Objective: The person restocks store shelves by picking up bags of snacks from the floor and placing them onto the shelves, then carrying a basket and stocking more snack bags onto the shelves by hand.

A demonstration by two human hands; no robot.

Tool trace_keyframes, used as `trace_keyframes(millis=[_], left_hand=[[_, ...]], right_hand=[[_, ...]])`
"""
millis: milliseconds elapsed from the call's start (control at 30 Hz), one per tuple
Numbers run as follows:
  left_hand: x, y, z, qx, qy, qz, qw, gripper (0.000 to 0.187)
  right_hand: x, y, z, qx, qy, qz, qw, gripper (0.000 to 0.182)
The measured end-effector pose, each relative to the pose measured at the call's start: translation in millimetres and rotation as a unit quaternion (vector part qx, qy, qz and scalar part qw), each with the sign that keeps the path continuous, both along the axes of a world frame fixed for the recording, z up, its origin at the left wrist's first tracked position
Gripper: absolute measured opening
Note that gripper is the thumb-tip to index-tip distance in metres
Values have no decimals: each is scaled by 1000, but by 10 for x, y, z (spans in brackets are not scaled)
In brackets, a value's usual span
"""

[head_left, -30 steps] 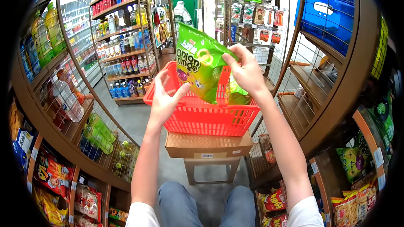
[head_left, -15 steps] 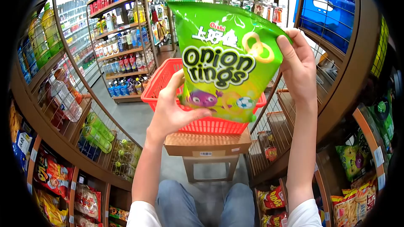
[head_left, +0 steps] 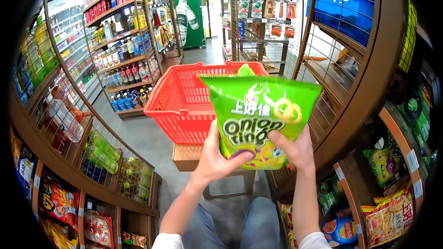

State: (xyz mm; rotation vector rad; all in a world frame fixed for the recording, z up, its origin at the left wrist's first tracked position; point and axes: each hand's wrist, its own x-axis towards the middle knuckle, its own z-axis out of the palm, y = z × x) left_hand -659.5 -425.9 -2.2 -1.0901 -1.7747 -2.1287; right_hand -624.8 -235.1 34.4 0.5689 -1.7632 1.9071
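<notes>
A green bag of onion rings (head_left: 258, 97) is held upright, front facing me, in both hands. My left hand (head_left: 216, 157) grips its lower left side, thumb across the front. On the lower right, my right hand (head_left: 297, 150) holds the bag with its thumb pressed on the printed lettering; its other fingers are hidden behind. Just beyond the bag stands a red shopping basket (head_left: 177, 122), its right part covered by the bag. A green item (head_left: 245, 70) shows above the bag's top edge near the basket's far rim; I cannot make out its kind.
Under the basket is a brown cardboard box (head_left: 184, 157) on a stool (head_left: 226, 189). Brown wire-mesh shelving (head_left: 334, 92) closes in on both sides. Snack bags (head_left: 98, 227) fill low racks left and right. A drinks shelf (head_left: 124, 48) stands farther off at the left.
The bag has come down and slightly right. My right hand has shifted from its upper right corner to its lower right side. My left hand has moved right with it, and more of the basket shows.
</notes>
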Motion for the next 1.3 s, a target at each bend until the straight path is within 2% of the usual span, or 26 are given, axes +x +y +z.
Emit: trace_keyframes(millis=[100,167,300,367,500,567,600,733,833,900,967,1033,1067,1133,1167,1200,1233,1267,1300], left_hand=[[9,92,-255,6,-19,14,1000,73],[48,136,-226,17,-71,12,997,66],[42,243,-206,51,-62,16,997,59],[54,268,-162,66,-56,8,996,52],[45,285,-127,85,-84,65,991,39],[43,268,-67,93,-102,75,988,40],[29,262,-66,81,-88,71,990,44],[21,334,-161,74,-61,57,994,51],[25,392,-236,62,-49,26,997,58],[17,464,-277,76,-17,-42,996,51],[102,571,-215,70,-16,-135,988,49],[120,675,-284,79,-5,-176,981,53],[62,681,-374,-24,112,-144,983,55],[132,737,-493,-104,140,-128,976,57],[163,825,-501,-101,128,-144,976,56],[196,915,-504,-97,116,-160,976,56],[247,1093,-423,-98,160,-166,968,55],[299,1271,-342,-96,203,-171,959,54],[351,1454,-190,-109,311,-152,932,52]], right_hand=[[-9,-14,-150,-28,-37,-41,998,54],[-1,-25,-123,-32,-37,-63,997,54],[29,17,-68,-49,-23,-67,996,48],[44,40,-57,-46,-44,-71,995,50],[89,70,-109,-57,-57,-72,994,58],[129,86,-206,58,-67,-50,995,66],[168,75,-226,34,-117,-43,992,66],[294,139,-282,22,-121,-75,990,58],[490,177,-247,28,-64,-127,989,62],[731,254,-124,46,-67,-170,982,66],[972,321,-44,110,-17,-240,964,65],[1312,407,53,149,-59,-284,945,65],[1448,426,13,118,-30,-323,938,61],[1695,570,90,190,-6,-415,890,53],[1806,631,211,289,-14,-465,837,50],[1893,546,276,264,-30,-516,814,45],[1971,475,312,256,-57,-567,781,47],[2037,497,96,185,-46,-578,794,47],[2109,549,-74,138,-74,-585,795,46]])
